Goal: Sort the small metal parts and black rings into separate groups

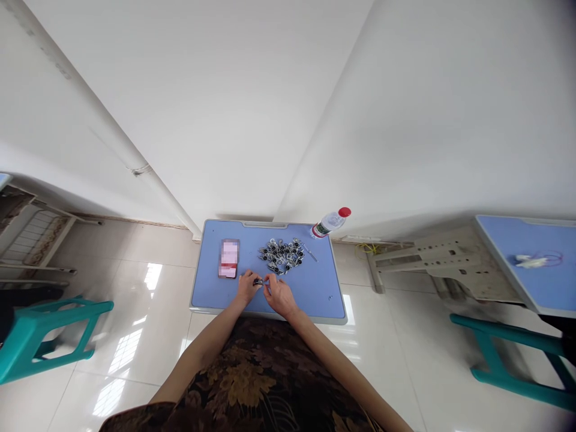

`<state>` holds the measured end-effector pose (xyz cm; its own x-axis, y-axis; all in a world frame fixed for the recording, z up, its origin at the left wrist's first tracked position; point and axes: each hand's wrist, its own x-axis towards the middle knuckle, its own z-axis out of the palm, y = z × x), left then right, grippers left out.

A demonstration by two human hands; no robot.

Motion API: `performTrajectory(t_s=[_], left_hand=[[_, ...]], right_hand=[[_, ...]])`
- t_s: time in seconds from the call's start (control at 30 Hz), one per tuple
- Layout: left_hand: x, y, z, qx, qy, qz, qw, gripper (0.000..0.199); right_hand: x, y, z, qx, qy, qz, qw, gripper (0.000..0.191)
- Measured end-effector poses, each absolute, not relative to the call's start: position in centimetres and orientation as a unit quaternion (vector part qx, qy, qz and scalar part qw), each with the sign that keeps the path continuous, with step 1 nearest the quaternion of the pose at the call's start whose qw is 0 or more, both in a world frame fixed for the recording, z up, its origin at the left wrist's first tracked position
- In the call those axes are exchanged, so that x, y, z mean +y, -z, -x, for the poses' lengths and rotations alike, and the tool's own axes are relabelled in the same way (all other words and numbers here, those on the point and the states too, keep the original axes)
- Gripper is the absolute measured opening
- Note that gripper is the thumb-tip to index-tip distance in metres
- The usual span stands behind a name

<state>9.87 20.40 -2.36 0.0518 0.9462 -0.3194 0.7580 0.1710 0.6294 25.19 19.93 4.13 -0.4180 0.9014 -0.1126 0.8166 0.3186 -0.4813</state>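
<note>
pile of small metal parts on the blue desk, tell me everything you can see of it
A loose, uneven heap of small shiny silver pieces with round black parts, seemingly metal, lies mid-table on the smooth blue rectangular tabletop, right of the dark-edged rectangular phone. Pieces overlap at varied angles. The right hand is just on its near side; contact is unclear. Exact shapes are too small to tell.

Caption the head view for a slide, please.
Left hand holds a small part, right hand beside it, near a pile of parts.

A head-worn camera looks forward and down over the desk (315, 294).
</note>
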Motion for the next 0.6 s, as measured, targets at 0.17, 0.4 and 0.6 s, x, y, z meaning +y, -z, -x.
performTrajectory(t_s=[0.17,0.4,0.6], left_hand=[[20.34,2.50,-9.83,0.675,-0.133,-0.632,0.358,0.019],[20.38,2.53,-9.82,0.674,-0.135,-0.631,0.361,0.019],[20.37,2.72,-9.88,0.675,-0.135,-0.634,0.352,0.018]], right_hand=[[20.15,-4.36,-25.06,-0.803,-0.236,0.543,0.072,0.012],[20.16,-4.62,-24.99,-0.811,-0.206,0.542,0.077,0.020],[20.05,-4.59,-25.12,-0.798,-0.216,0.561,0.043,0.020]])
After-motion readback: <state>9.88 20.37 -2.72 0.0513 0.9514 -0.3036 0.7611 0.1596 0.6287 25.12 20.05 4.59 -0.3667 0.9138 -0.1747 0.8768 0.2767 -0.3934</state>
